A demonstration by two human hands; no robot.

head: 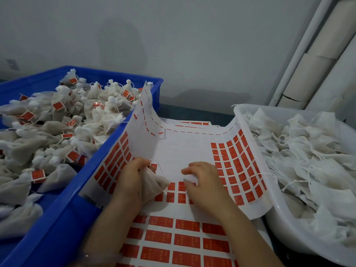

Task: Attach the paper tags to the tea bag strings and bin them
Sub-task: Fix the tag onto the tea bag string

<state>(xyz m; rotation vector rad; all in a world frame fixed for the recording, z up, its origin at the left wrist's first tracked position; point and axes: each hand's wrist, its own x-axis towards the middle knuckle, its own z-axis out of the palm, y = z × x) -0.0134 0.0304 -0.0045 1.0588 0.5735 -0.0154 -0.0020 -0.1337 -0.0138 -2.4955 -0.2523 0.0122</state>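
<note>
L hand is gripping a tea bag by its neck, fingers curled round it, bag lying on the tag sheet btwn both hands. R hand is resting just right of it, fingers bent onto the sheet; possibly pinching a tag, can't tell. Blue bin is sitting left, white tub right.

A: Your left hand?
B: It's fisted round the neck of a bag, knuckles up, with your forearm coming in from the bottom edge.
A: And your right hand?
B: Just beside it, palm down, fingers bent, tips on the sheet. Whether they pinch anything, I can't tell. Both your forearms are bare.
</note>
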